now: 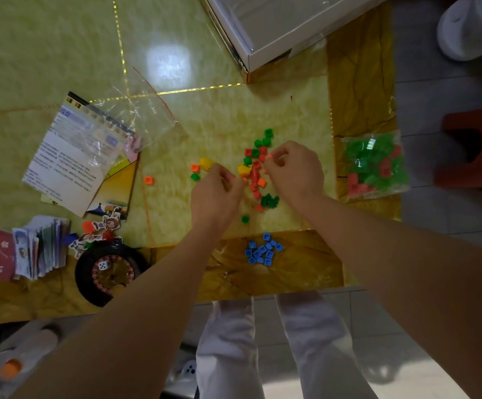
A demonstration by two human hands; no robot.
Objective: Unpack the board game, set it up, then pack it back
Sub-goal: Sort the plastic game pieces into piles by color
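Note:
Small plastic game pieces in green, red, orange and yellow lie scattered in a loose pile (pixel 255 168) on the table's middle. My left hand (pixel 216 194) hovers over the pile's left side with fingers curled; what it holds is hidden. My right hand (pixel 294 168) pinches a small orange piece (pixel 268 156) at the pile's right edge. A separate cluster of blue pieces (pixel 263 250) sits nearer to me. An empty clear zip bag (pixel 130 116) lies to the left, over the rules sheet (pixel 70 159).
A sealed bag of green and red houses (pixel 375 165) lies at the right table edge. The white game box (pixel 265 27) stands at the back. A roulette wheel with a die (pixel 104 272), cards and paper money (pixel 29 249), and character tokens sit front left.

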